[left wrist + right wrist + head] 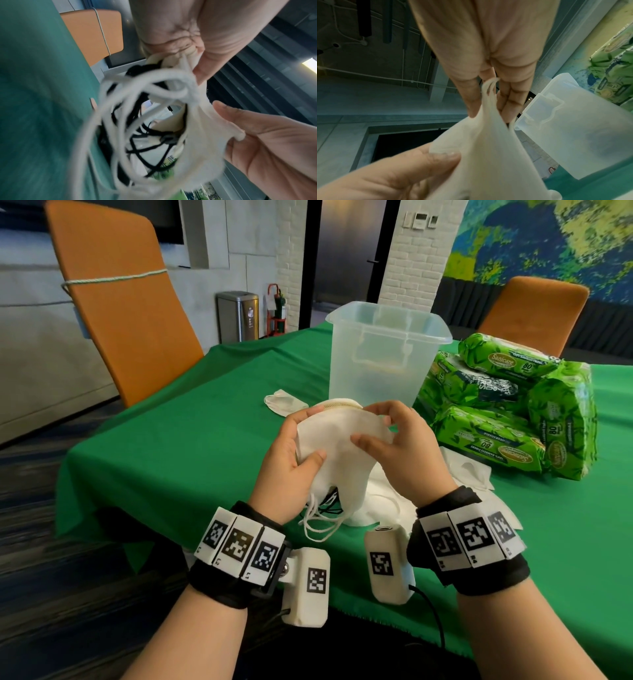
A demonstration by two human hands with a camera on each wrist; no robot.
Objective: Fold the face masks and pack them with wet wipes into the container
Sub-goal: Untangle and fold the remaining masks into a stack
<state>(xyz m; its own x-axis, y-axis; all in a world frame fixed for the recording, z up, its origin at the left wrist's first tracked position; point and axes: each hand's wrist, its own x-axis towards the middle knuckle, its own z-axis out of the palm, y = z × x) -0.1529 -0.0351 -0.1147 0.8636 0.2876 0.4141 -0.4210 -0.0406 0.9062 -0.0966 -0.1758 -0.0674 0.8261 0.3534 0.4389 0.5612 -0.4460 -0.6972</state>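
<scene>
Hands are holding a white face mask [337, 440]: left hand [291, 460] is gripping it, right hand [397, 450] is pinching it, plastic container [387, 354] at 12 o'clock.

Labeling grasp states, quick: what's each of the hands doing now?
Left hand: grips the white face mask.
Right hand: pinches the same mask.

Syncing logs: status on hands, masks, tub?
Left hand and right hand grip one mask. Tub open, looks empty. Nothing blocking.

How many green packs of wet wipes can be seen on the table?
4, piled right of the container: top, middle, bottom front, right end. More may hide behind.
</scene>
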